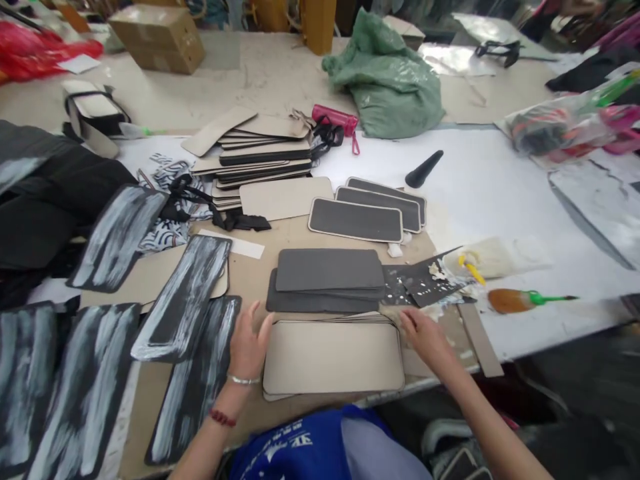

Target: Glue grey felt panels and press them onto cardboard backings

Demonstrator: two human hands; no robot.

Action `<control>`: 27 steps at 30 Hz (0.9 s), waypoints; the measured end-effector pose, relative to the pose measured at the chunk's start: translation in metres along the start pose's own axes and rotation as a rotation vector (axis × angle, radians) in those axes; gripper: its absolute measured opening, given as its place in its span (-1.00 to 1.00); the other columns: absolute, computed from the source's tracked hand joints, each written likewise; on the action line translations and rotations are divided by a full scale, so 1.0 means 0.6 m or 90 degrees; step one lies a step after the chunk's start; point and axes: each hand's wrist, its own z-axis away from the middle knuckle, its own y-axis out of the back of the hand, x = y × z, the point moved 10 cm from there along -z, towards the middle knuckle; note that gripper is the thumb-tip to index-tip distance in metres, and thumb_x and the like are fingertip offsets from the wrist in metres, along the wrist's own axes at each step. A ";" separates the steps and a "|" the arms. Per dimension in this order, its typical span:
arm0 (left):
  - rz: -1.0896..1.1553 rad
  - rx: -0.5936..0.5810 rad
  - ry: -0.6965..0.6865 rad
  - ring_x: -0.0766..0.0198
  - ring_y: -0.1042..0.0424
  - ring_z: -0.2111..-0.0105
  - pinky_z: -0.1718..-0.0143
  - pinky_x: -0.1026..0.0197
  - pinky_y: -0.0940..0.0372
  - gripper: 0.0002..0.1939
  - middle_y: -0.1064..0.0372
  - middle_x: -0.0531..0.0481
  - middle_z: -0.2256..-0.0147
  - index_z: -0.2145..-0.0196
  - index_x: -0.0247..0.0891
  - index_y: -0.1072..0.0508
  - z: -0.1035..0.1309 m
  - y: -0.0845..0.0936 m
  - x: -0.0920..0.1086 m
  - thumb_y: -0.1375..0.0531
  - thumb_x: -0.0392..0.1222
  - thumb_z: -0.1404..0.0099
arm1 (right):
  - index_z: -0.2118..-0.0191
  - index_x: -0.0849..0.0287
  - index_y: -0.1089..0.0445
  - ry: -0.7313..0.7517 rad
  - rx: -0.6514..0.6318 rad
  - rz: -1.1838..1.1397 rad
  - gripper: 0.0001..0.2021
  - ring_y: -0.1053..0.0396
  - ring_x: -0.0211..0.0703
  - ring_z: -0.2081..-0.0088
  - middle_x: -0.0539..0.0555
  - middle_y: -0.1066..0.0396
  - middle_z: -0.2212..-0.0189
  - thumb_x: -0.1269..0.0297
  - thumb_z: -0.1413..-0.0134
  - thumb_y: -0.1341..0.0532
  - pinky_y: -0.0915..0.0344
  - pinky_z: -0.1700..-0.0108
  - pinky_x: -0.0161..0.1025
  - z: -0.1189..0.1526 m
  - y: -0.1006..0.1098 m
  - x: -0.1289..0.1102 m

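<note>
White sheeting (480,193) adjoins brown cardboard (280,236); rear table (270,80) cropped. Left hand (249,341): fingers apart, at stacked beige panels (333,357). Right hand (425,335): near their corner (blurred; grip indeterminate).

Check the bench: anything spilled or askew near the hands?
Beyond the right hand, a dark sheet is spattered white and littered with pale scraps, unlike the plain grey panels beside it.
</note>
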 end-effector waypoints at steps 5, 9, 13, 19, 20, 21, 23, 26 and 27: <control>-0.019 -0.051 -0.005 -0.04 -0.18 -0.03 -0.09 -0.15 -0.07 -0.48 -0.20 -0.26 0.02 -0.01 -0.30 -0.21 0.121 -0.010 -0.022 -0.02 0.06 -0.17 | 0.34 0.14 -0.31 -0.010 0.046 0.039 -0.69 -0.36 -0.01 0.35 0.16 -0.38 0.43 0.15 -0.10 0.11 -0.25 0.32 -0.13 0.118 -0.041 0.004; 0.027 -0.043 -0.008 -0.04 -0.14 -0.07 -0.11 -0.17 -0.05 -0.49 -0.16 -0.30 -0.02 -0.03 -0.34 -0.18 0.156 -0.029 -0.027 -0.01 -0.02 -0.18 | 0.32 0.14 -0.31 0.006 0.141 0.079 -0.69 -0.36 0.04 0.35 0.20 -0.37 0.42 0.14 -0.10 0.12 -0.28 0.32 -0.07 0.150 -0.071 -0.004; 0.062 -0.027 0.014 -0.02 -0.13 -0.09 -0.11 -0.13 -0.07 -0.51 -0.15 -0.33 -0.04 -0.02 -0.37 -0.21 0.152 -0.041 -0.038 -0.02 -0.10 -0.16 | 0.30 0.18 -0.31 0.024 0.167 0.087 -0.62 -0.37 0.08 0.30 0.24 -0.38 0.39 0.06 -0.08 0.13 -0.28 0.25 -0.05 0.146 -0.095 0.018; 0.098 -0.014 0.044 0.05 -0.19 -0.07 -0.11 -0.09 -0.09 -0.55 -0.22 -0.27 -0.03 0.00 -0.36 -0.26 0.150 -0.035 -0.066 0.02 -0.19 -0.16 | 0.31 0.19 -0.33 0.017 0.071 0.136 -0.65 -0.39 0.02 0.23 0.23 -0.41 0.33 0.15 -0.09 0.13 -0.26 0.15 -0.09 0.091 -0.095 0.024; 0.093 -0.014 0.039 0.05 -0.21 -0.06 -0.10 -0.09 -0.11 -0.56 -0.23 -0.27 -0.03 0.00 -0.36 -0.27 0.151 -0.033 -0.068 0.02 -0.20 -0.16 | 0.30 0.20 -0.34 0.037 0.072 0.135 -0.65 -0.39 0.02 0.24 0.23 -0.41 0.33 0.16 -0.09 0.13 -0.26 0.16 -0.08 0.074 -0.088 -0.005; 0.082 -0.013 0.031 0.05 -0.21 -0.06 -0.08 -0.08 -0.14 -0.56 -0.24 -0.27 -0.02 0.01 -0.37 -0.28 0.153 -0.031 -0.070 0.02 -0.21 -0.16 | 0.28 0.21 -0.34 0.076 0.069 0.121 -0.65 -0.39 0.01 0.24 0.23 -0.41 0.33 0.16 -0.10 0.12 -0.27 0.17 -0.09 0.055 -0.085 -0.049; 0.048 -0.009 0.007 0.06 -0.24 -0.05 -0.05 -0.05 -0.20 -0.57 -0.26 -0.28 -0.02 0.00 -0.38 -0.27 0.161 -0.025 -0.070 0.03 -0.24 -0.17 | 0.24 0.21 -0.34 0.204 0.050 0.066 -0.68 -0.38 -0.05 0.23 0.21 -0.41 0.28 0.19 -0.14 0.10 -0.28 0.15 -0.13 0.016 -0.086 -0.173; -0.004 0.031 -0.041 0.12 -0.29 -0.01 0.01 0.07 -0.29 -0.60 -0.30 -0.23 0.01 -0.01 -0.33 -0.27 0.177 -0.002 -0.063 0.01 -0.25 -0.20 | 0.23 0.14 -0.33 0.435 0.006 0.029 -0.76 -0.36 -0.15 0.24 0.11 -0.40 0.30 0.26 -0.17 0.06 -0.28 0.17 -0.23 -0.024 -0.110 -0.398; -0.023 0.059 -0.056 0.14 -0.32 0.01 0.04 0.11 -0.31 -0.61 -0.33 -0.20 0.03 -0.01 -0.30 -0.27 0.183 0.012 -0.059 -0.01 -0.24 -0.21 | 0.22 0.14 -0.33 0.500 -0.005 0.044 -0.79 -0.34 -0.15 0.24 0.10 -0.38 0.31 0.30 -0.17 0.03 -0.28 0.20 -0.25 -0.032 -0.124 -0.467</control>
